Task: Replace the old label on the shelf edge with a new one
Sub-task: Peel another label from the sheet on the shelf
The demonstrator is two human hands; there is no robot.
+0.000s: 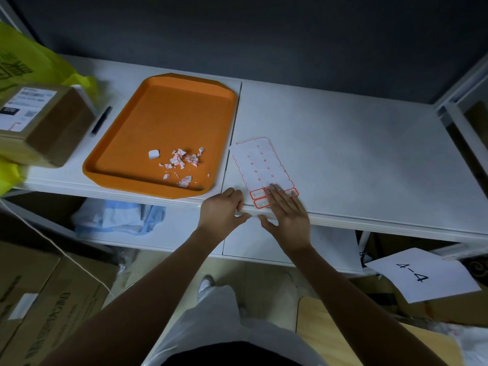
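Observed: a white shelf (343, 154), with both hands working at the shelf edge (369, 221) near its middle.

The left hand (221, 208) has its fingers curled over the top of the edge and its thumb on the front face below, so it grips the edge between them. The right hand (289, 211) lies flat just to the right. Its fingers are straight and together and rest on the near end of the label sheet (260, 165), holding nothing. Its thumb points left along the front face towards the left thumb. The two thumbs are near each other but apart. Between them we note a pale strip on the front face, and we cannot tell whether it is a label.

The label sheet lies on the shelf top, just right of the orange tray (163, 122), with its near end at the edge. Most of the sheet is stripped. A few red-bordered labels (257, 194) remain at the near end, partly under the right fingers.

Torn label scraps (182, 159) lie in the near part of the tray.

Also noted: a black pen (101, 120) left of the tray, a cardboard box (52, 125) at far left, and a paper marked "4-4" (422, 273) below at right.
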